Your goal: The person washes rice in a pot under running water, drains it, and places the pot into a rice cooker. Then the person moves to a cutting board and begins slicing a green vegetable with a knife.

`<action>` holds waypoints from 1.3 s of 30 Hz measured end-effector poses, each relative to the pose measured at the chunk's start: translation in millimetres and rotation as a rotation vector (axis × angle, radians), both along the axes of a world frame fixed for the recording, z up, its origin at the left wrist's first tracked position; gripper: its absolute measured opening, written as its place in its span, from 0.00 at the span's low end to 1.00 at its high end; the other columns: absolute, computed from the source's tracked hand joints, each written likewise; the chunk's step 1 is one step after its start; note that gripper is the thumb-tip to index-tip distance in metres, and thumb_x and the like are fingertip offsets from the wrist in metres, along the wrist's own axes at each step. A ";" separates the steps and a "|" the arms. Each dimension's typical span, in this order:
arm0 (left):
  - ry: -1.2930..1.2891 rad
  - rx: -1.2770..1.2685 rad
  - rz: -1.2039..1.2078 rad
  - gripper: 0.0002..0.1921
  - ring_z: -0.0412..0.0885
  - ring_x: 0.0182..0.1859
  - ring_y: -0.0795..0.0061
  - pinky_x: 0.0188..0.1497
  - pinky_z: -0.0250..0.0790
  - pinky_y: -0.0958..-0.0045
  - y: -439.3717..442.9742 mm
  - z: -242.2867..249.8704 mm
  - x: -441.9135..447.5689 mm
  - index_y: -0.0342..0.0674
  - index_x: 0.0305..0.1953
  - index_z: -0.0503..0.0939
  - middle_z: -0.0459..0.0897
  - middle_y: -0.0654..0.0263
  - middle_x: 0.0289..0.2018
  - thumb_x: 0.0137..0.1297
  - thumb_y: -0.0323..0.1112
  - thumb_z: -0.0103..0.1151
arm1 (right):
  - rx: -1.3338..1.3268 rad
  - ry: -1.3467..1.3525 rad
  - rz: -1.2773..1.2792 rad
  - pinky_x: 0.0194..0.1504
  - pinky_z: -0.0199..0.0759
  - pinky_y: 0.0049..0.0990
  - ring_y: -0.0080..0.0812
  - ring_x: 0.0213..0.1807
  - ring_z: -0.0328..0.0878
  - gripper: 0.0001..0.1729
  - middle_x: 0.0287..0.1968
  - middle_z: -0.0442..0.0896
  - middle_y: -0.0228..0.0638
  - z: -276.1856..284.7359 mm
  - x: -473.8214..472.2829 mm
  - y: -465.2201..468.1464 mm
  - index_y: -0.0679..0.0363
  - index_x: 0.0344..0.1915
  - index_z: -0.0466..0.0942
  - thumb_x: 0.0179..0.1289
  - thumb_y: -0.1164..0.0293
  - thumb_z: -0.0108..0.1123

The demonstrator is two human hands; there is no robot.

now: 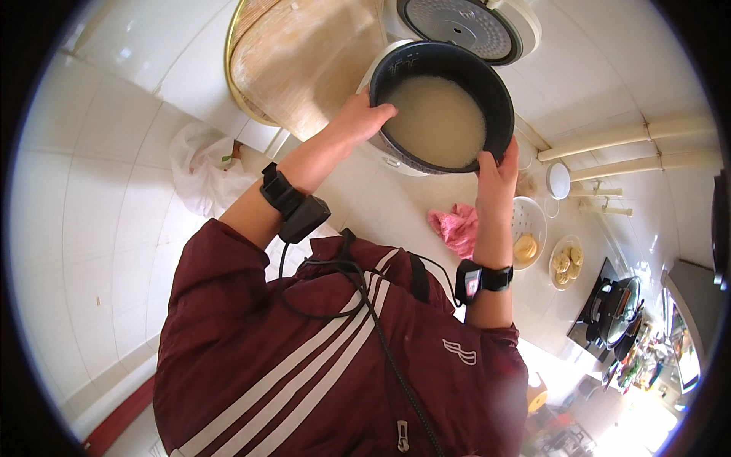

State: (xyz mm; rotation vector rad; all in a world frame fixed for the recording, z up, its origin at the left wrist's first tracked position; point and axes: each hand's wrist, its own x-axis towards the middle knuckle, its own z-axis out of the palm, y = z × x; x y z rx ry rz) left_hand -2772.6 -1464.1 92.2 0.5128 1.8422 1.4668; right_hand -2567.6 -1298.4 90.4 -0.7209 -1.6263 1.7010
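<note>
Both my hands grip the rim of a dark rice cooker inner pot [499,103], one on each side. My left hand [365,117] has its thumb hooked over the rim, and my right hand [497,177] pinches the opposite edge. Cloudy, pale liquid [437,123] fills the lower part of the pot; grains beneath it are hard to make out. Under and behind the pot shows the white rice cooker body [394,163], partly hidden. Its lid [462,25] stands raised, with the grey inner plate facing me. Whether the pot touches the cooker, I cannot tell.
A wooden board [308,63] lies left of the cooker, above a white plastic bag [203,168]. Rightward are a pink cloth [455,225], a white colander [528,217] with food in it, a plate [555,280] of round buns, and a stove [594,308]. Pipes [605,148] run along the tiled wall.
</note>
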 end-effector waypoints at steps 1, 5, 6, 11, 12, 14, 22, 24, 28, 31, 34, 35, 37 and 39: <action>0.069 -0.033 0.008 0.23 0.77 0.58 0.64 0.62 0.68 0.63 4.4 -8.1 -8.0 0.38 0.61 0.78 0.83 0.59 0.53 0.67 0.39 0.58 | -0.025 0.031 -0.004 0.61 0.66 0.22 0.26 0.60 0.74 0.36 0.61 0.77 0.37 -6.4 -8.1 2.3 0.66 0.73 0.62 0.62 0.84 0.48; 0.329 -0.129 0.070 0.28 0.74 0.66 0.46 0.69 0.66 0.55 17.9 -35.1 -31.3 0.41 0.66 0.73 0.77 0.47 0.61 0.64 0.38 0.58 | -0.027 0.067 -0.024 0.63 0.65 0.23 0.26 0.61 0.74 0.37 0.61 0.77 0.38 -27.3 -32.3 13.3 0.67 0.73 0.62 0.61 0.85 0.48; 0.375 -0.145 0.080 0.28 0.73 0.66 0.44 0.69 0.66 0.54 19.6 -39.5 -35.0 0.41 0.66 0.74 0.77 0.45 0.61 0.63 0.38 0.59 | 0.029 0.061 -0.036 0.65 0.64 0.24 0.27 0.61 0.74 0.36 0.61 0.77 0.38 -32.4 -37.3 15.5 0.67 0.72 0.63 0.61 0.85 0.48; 0.481 -0.124 0.137 0.26 0.76 0.63 0.48 0.65 0.67 0.56 23.2 -52.2 -41.4 0.40 0.62 0.76 0.80 0.45 0.57 0.62 0.36 0.58 | 0.123 -0.021 -0.056 0.67 0.64 0.27 0.31 0.63 0.73 0.36 0.62 0.77 0.40 -60.7 -55.1 27.1 0.68 0.71 0.63 0.60 0.84 0.48; 0.518 -0.104 0.151 0.24 0.77 0.63 0.50 0.64 0.68 0.57 23.8 -54.6 -42.2 0.39 0.61 0.77 0.82 0.47 0.55 0.62 0.35 0.57 | 0.139 -0.035 -0.060 0.67 0.64 0.27 0.32 0.63 0.73 0.36 0.62 0.77 0.40 -66.4 -57.2 30.1 0.67 0.71 0.63 0.60 0.84 0.48; 0.528 -0.231 0.124 0.29 0.69 0.68 0.42 0.69 0.64 0.52 24.2 -61.8 -42.6 0.42 0.66 0.74 0.76 0.43 0.62 0.61 0.35 0.57 | 0.204 -0.069 -0.064 0.69 0.62 0.31 0.38 0.67 0.71 0.36 0.66 0.74 0.45 -77.0 -59.3 34.8 0.67 0.71 0.65 0.59 0.83 0.50; 0.743 -0.312 0.215 0.41 0.62 0.72 0.37 0.74 0.60 0.52 31.0 -100.7 -37.0 0.45 0.77 0.61 0.60 0.34 0.72 0.60 0.34 0.58 | 0.571 -0.339 -0.165 0.75 0.56 0.43 0.60 0.80 0.52 0.37 0.81 0.51 0.57 -107.8 -61.1 48.7 0.67 0.69 0.68 0.55 0.80 0.55; 0.702 -0.292 0.198 0.42 0.69 0.69 0.40 0.71 0.64 0.53 30.5 -101.8 -37.3 0.45 0.78 0.59 0.60 0.36 0.73 0.59 0.34 0.58 | 0.537 -0.348 -0.138 0.75 0.56 0.42 0.59 0.80 0.53 0.37 0.81 0.50 0.56 -113.0 -63.0 50.9 0.67 0.69 0.67 0.55 0.80 0.55; 0.644 -0.246 0.145 0.45 0.81 0.55 0.48 0.57 0.75 0.57 27.5 -95.5 -34.9 0.52 0.79 0.58 0.62 0.43 0.73 0.56 0.28 0.59 | 0.437 -0.286 -0.107 0.75 0.57 0.42 0.58 0.81 0.53 0.40 0.81 0.50 0.56 -115.4 -66.3 51.1 0.67 0.72 0.65 0.55 0.81 0.54; 0.813 -0.333 0.098 0.49 0.85 0.39 0.58 0.45 0.79 0.62 28.3 -90.8 -32.4 0.60 0.79 0.56 0.64 0.50 0.74 0.54 0.24 0.59 | 0.503 -0.397 -0.120 0.75 0.57 0.42 0.58 0.81 0.53 0.42 0.81 0.50 0.56 -110.0 -67.2 48.0 0.67 0.73 0.63 0.54 0.82 0.54; 0.774 -0.311 0.105 0.49 0.83 0.40 0.53 0.45 0.79 0.60 29.7 -89.0 -31.8 0.60 0.79 0.56 0.64 0.46 0.73 0.54 0.23 0.59 | 0.527 -0.459 -0.129 0.76 0.56 0.43 0.59 0.81 0.53 0.43 0.81 0.50 0.56 -103.7 -69.9 44.0 0.66 0.74 0.62 0.54 0.83 0.52; 0.737 -0.318 0.096 0.49 0.82 0.48 0.48 0.50 0.79 0.57 29.7 -89.1 -31.9 0.58 0.79 0.56 0.63 0.43 0.72 0.54 0.23 0.59 | 0.569 -0.484 -0.130 0.76 0.56 0.43 0.59 0.80 0.53 0.43 0.81 0.50 0.56 -102.3 -70.9 42.8 0.66 0.75 0.62 0.54 0.84 0.52; 0.728 -0.321 0.092 0.48 0.81 0.57 0.41 0.55 0.78 0.55 29.3 -90.7 -32.0 0.55 0.79 0.57 0.63 0.40 0.72 0.54 0.23 0.59 | 0.635 -0.520 -0.129 0.76 0.57 0.44 0.60 0.80 0.53 0.44 0.81 0.50 0.56 -100.4 -71.8 40.9 0.64 0.75 0.62 0.54 0.85 0.51; 0.788 -0.314 0.102 0.48 0.80 0.58 0.40 0.56 0.78 0.54 28.5 -92.9 -31.5 0.54 0.79 0.57 0.63 0.39 0.71 0.54 0.23 0.59 | 0.682 -0.539 -0.129 0.76 0.57 0.45 0.61 0.80 0.52 0.44 0.81 0.50 0.56 -100.0 -71.7 39.9 0.63 0.76 0.61 0.54 0.85 0.51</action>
